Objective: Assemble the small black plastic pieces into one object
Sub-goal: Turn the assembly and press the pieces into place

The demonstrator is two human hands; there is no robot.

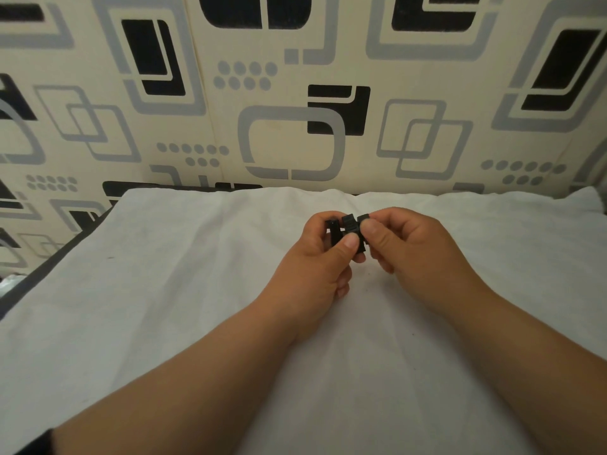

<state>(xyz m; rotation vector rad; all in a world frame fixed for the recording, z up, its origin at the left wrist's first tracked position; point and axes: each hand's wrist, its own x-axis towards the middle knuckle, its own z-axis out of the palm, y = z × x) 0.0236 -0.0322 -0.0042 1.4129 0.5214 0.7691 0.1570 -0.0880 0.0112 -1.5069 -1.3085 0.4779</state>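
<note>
A cluster of small black plastic pieces is held up between both hands, a little above the white cloth. My left hand grips its left side, thumb pressed on the front and fingers curled behind. My right hand pinches the right side between thumb and forefinger. Fingers hide much of the cluster, so how the pieces join cannot be made out. One upright black bar shows at the left of the cluster.
The white cloth covers the work surface from the near edge to the back. Behind it rises a cushioned wall with a black, grey and cream pattern. A dark edge runs along the cloth's left side.
</note>
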